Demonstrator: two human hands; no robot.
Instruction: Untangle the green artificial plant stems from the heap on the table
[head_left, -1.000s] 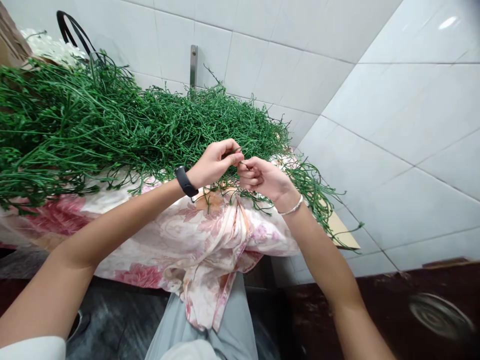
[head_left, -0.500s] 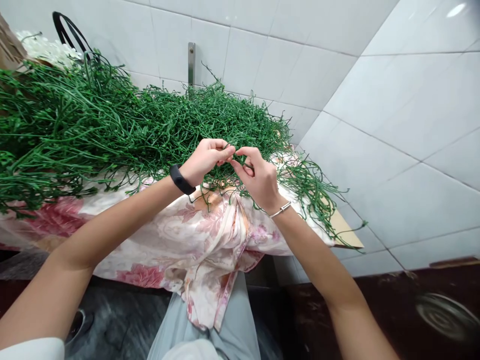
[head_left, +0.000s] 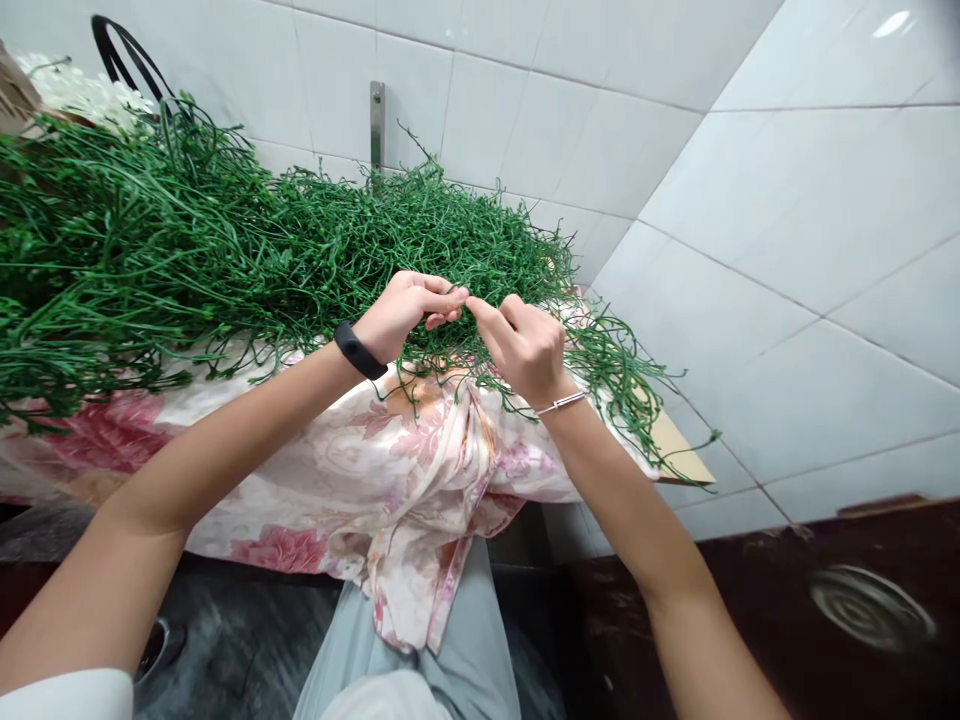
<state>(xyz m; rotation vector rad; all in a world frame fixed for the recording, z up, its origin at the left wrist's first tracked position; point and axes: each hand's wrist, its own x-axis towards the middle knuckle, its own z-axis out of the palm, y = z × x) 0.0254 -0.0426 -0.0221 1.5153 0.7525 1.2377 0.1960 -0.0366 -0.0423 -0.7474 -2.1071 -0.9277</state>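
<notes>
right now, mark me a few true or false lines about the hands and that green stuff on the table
1. The left hand and right hand meet fingertip to fingertip at the heap of thin green stems. True.
2. The black wristband sits on the right wrist. False: it is on the left wrist; the right wrist wears a thin silver bracelet.
3. The stems lie on a pink floral cloth. True.
4. The wall behind is bare brick. False: it is white tiles.

Your left hand [head_left: 405,315] and right hand [head_left: 525,345] meet fingertip to fingertip at the near edge of the stems [head_left: 262,240]. Those lie heaped on a cloth [head_left: 360,470] that covers the desk [head_left: 679,450] and hangs off its front edge over your lap. There's a wall behind with a bracket [head_left: 376,120] on it, and flowers [head_left: 75,95] at the far left back.
</notes>
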